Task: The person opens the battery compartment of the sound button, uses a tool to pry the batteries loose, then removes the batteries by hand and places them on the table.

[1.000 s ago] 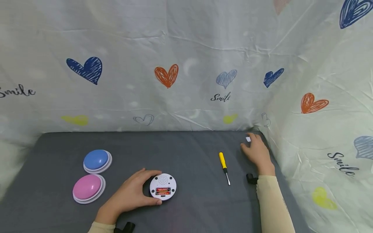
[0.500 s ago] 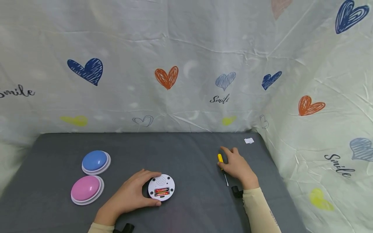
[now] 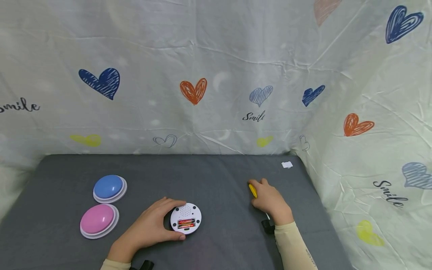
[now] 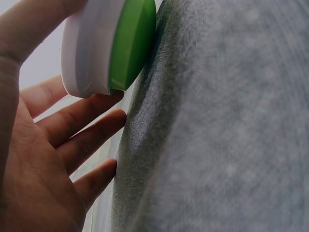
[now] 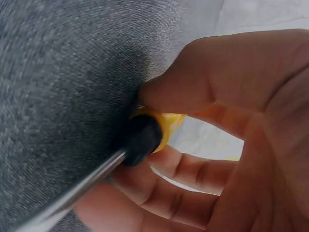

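Between thumb and fingers, my left hand [image 3: 152,225] grips a round push-button device [image 3: 186,218] by its rim. It lies upside down, with its white base up and batteries showing in an uncovered compartment. In the left wrist view its green dome [image 4: 133,46] faces the dark cloth. Over to the right, my right hand [image 3: 271,200] pinches a screwdriver by its yellow handle [image 3: 252,191]. The metal shaft [image 5: 91,176] shows in the right wrist view, below a black collar. Most of the screwdriver is hidden by the hand in the head view.
A blue-domed button [image 3: 108,186] and a pink-domed button [image 3: 98,219] stand on the left of the dark grey cloth [image 3: 216,176]. Near the back right corner lies a small white piece [image 3: 287,164]. A printed curtain [image 3: 222,56] hangs behind and along the right side.
My right hand has left the small white piece at the back right, moved left and nearer, and taken hold of the screwdriver. The left hand keeps its grip on the device.
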Motion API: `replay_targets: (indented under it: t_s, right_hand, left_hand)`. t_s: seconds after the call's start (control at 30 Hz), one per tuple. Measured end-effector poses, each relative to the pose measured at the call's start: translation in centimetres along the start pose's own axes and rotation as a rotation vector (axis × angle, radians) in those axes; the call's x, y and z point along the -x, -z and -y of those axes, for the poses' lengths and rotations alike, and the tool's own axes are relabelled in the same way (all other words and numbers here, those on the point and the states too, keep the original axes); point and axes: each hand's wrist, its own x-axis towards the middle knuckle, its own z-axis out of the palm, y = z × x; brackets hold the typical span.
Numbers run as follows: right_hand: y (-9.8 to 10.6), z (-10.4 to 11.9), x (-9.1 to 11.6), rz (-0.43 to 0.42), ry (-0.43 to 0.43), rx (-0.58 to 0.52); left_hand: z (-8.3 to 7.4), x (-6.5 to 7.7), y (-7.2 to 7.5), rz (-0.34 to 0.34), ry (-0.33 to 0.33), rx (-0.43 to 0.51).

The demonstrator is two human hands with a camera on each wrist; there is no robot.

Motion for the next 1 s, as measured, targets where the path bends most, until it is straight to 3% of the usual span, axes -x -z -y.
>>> replay_targets:
  t_s: [0.23, 0.37, 0.5, 0.7, 1.0]
  right_hand:
    - [0.2, 0.5, 0.4, -0.025, 0.085, 0.142]
    - [0.3, 0.6, 0.5, -0.099, 0.153, 0.222]
    - [1.1, 0.6, 1.0, -0.190, 0.206, 0.202]
    - [2.8, 1.5, 1.8, -0.351, 0.300, -0.034]
    - [2.0, 3.4, 3.1, -0.444, 0.395, -0.602]
  left_hand:
    - [0.0, 0.0, -0.1, 0.005, -0.001, -0.002]
    - [0.1, 0.0, -0.1, 0.006, 0.002, -0.006]
    - [0.1, -0.1, 0.0, 0.011, 0.003, -0.005]
    - [0.1, 0.0, 0.5, 0.011, -0.015, 0.000]
    - [0.2, 0.3, 0.5, 0.007, -0.069, 0.001]
